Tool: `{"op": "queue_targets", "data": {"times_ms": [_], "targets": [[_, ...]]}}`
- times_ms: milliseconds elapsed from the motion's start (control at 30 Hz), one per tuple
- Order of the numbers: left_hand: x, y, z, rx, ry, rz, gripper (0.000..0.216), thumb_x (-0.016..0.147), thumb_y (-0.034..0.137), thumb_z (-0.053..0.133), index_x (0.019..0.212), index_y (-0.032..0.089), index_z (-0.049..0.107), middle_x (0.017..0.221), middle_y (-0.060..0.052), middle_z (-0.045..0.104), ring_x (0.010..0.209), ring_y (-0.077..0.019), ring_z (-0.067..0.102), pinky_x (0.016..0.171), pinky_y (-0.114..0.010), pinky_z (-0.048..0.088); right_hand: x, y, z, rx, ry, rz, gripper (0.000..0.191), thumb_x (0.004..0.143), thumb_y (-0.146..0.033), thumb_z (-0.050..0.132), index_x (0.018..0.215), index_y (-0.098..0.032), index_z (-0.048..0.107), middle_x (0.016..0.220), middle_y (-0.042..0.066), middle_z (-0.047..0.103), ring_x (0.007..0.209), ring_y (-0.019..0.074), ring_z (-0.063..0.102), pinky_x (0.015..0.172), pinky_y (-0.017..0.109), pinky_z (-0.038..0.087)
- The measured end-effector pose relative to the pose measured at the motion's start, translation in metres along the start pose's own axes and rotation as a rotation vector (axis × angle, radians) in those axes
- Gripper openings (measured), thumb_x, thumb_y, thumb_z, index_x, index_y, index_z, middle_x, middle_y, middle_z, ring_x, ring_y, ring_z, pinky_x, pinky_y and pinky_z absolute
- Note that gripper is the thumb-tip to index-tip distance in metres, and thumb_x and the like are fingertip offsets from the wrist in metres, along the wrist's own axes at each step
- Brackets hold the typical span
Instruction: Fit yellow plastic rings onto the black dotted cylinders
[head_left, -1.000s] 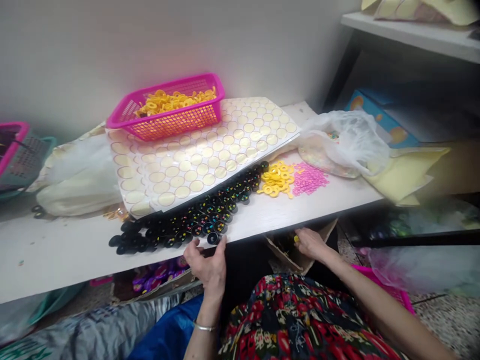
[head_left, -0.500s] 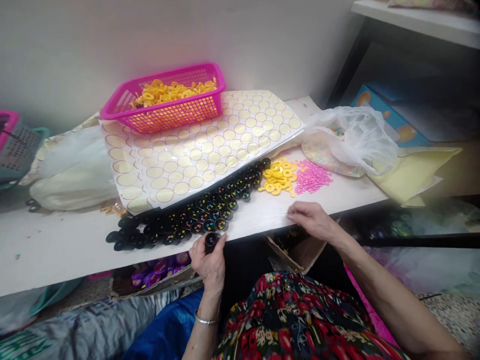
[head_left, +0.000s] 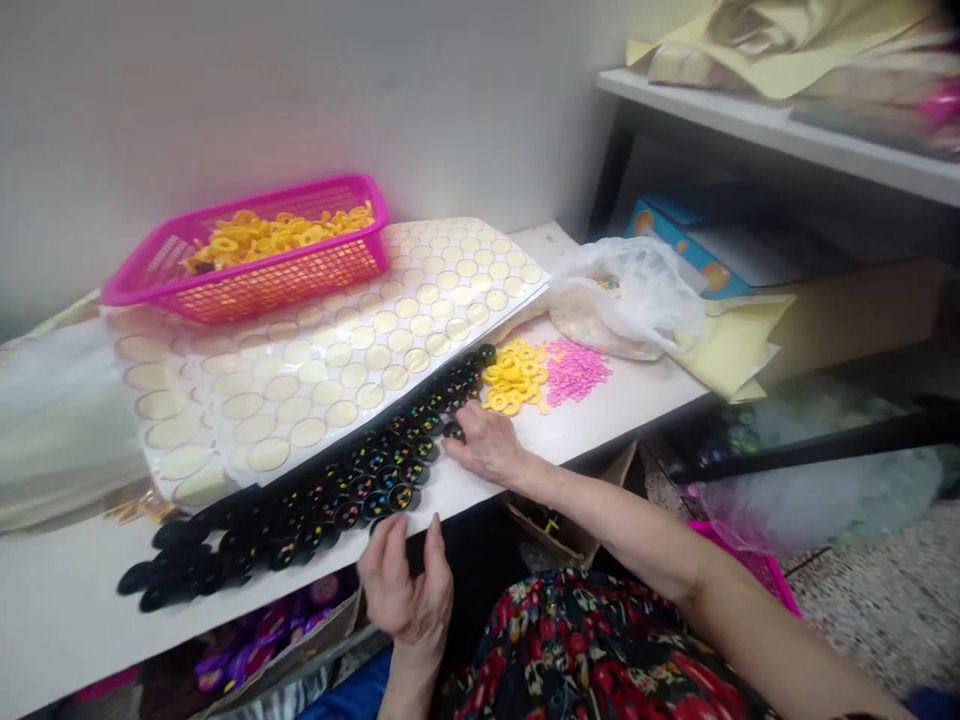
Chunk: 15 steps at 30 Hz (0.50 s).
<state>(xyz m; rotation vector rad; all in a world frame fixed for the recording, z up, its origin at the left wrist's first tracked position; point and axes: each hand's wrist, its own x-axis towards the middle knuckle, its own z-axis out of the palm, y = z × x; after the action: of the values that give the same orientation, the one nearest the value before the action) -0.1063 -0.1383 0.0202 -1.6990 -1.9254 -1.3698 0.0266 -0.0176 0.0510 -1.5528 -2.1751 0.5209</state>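
Observation:
Several small black tubes [head_left: 352, 480] with coloured dots on top stand in rows across the white table [head_left: 90, 620]. My right hand [head_left: 487, 442] lies on the table at the right end of the rows, fingers curled on one black tube [head_left: 453, 430]. My left hand [head_left: 409, 590] is at the table's front edge just below the rows, fingers stretched upward and slightly apart, with nothing visible in it. A pile of yellow rings [head_left: 514, 375] and a pile of pink beads [head_left: 574, 370] lie just beyond my right hand.
A sheet of round stickers [head_left: 322, 370] lies behind the tubes, with a pink basket [head_left: 247, 280] of yellow rings on its far side. A clear plastic bag [head_left: 630, 295] sits at the right. Under the table is a cardboard box [head_left: 562, 530]; a shelf [head_left: 750, 120] stands at the right.
My right hand rose from the box under the table and moved left onto the tube rows. My left hand held a black tube half a second ago; now no tube shows in it.

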Motion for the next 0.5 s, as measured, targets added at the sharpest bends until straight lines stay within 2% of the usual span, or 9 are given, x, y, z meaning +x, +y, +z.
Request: {"op": "queue_targets", "data": {"times_ms": [67, 133, 200, 267, 300, 367, 433, 500], "targets": [[0.004, 0.015, 0.018, -0.155, -0.156, -0.009, 0.034, 0.07, 0.02, 0.064, 0.104, 0.016, 0.056, 0.099, -0.009, 0.06, 0.07, -0.0137, 0.057, 0.068, -0.03, 0.048, -0.013, 0.007, -0.006, 0.039, 0.011, -0.006, 0.018, 0.077, -0.033, 0.052, 0.086, -0.018, 0.052, 0.089, 0.004, 0.053, 0.081, 0.0175, 0.051, 0.066, 0.027, 0.039], [0.01, 0.028, 0.04, -0.263, -0.342, -0.106, 0.042, 0.072, 0.018, 0.059, 0.113, 0.016, 0.051, 0.097, -0.008, 0.059, 0.06, -0.0096, 0.053, 0.059, -0.026, 0.047, -0.029, 0.014, -0.017, 0.088, -0.008, 0.006, 0.013, 0.074, -0.029, 0.055, 0.081, -0.018, 0.052, 0.083, 0.002, 0.051, 0.074, 0.0153, 0.05, 0.064, 0.026, 0.037], [0.015, 0.037, 0.06, -0.344, -0.498, -0.202, 0.046, 0.07, 0.016, 0.056, 0.116, 0.015, 0.049, 0.094, -0.006, 0.059, 0.058, -0.0089, 0.051, 0.054, -0.023, 0.045, -0.043, 0.023, -0.029, 0.165, -0.05, -0.002, 0.01, 0.073, -0.025, 0.057, 0.079, -0.018, 0.053, 0.079, 0.0, 0.05, 0.069, 0.0133, 0.048, 0.062, 0.025, 0.036], [0.02, 0.042, 0.075, -0.428, -0.617, -0.223, 0.039, 0.068, 0.016, 0.057, 0.106, 0.016, 0.055, 0.089, -0.003, 0.059, 0.063, -0.0101, 0.052, 0.057, -0.022, 0.045, -0.053, 0.034, -0.04, 0.285, -0.091, -0.053, 0.01, 0.075, -0.024, 0.058, 0.082, -0.018, 0.054, 0.078, -0.001, 0.051, 0.068, 0.0122, 0.048, 0.062, 0.024, 0.036], [0.021, 0.044, 0.08, -0.461, -0.66, -0.215, 0.033, 0.067, 0.017, 0.058, 0.1, 0.017, 0.058, 0.086, -0.002, 0.059, 0.066, -0.0107, 0.053, 0.059, -0.022, 0.045, -0.056, 0.042, -0.044, 0.338, -0.08, -0.069, 0.01, 0.076, -0.025, 0.058, 0.084, -0.019, 0.055, 0.078, -0.001, 0.051, 0.069, 0.0121, 0.048, 0.063, 0.023, 0.037], [0.024, 0.048, 0.086, -0.489, -0.703, -0.207, 0.025, 0.067, 0.02, 0.06, 0.092, 0.017, 0.06, 0.081, 0.0, 0.059, 0.066, -0.0105, 0.052, 0.061, -0.022, 0.044, -0.058, 0.061, -0.05, 0.355, 0.041, -0.015, 0.009, 0.079, -0.025, 0.055, 0.085, -0.018, 0.056, 0.079, 0.001, 0.052, 0.073, 0.0133, 0.049, 0.066, 0.024, 0.038], [0.025, 0.052, 0.09, -0.468, -0.708, -0.21, 0.023, 0.067, 0.022, 0.062, 0.089, 0.018, 0.061, 0.077, 0.002, 0.058, 0.062, -0.0092, 0.05, 0.06, -0.022, 0.042, -0.057, 0.083, -0.053, 0.227, 0.223, 0.133, 0.009, 0.081, -0.021, 0.05, 0.082, -0.017, 0.057, 0.081, 0.004, 0.053, 0.077, 0.0155, 0.05, 0.069, 0.026, 0.038], [0.026, 0.056, 0.093, -0.443, -0.701, -0.202, 0.023, 0.066, 0.022, 0.063, 0.088, 0.018, 0.061, 0.075, 0.002, 0.056, 0.06, -0.0085, 0.048, 0.059, -0.021, 0.041, -0.056, 0.103, -0.054, 0.096, 0.299, 0.239, 0.013, 0.08, -0.018, 0.046, 0.076, -0.017, 0.059, 0.082, 0.005, 0.053, 0.078, 0.0166, 0.05, 0.07, 0.027, 0.038]]}}
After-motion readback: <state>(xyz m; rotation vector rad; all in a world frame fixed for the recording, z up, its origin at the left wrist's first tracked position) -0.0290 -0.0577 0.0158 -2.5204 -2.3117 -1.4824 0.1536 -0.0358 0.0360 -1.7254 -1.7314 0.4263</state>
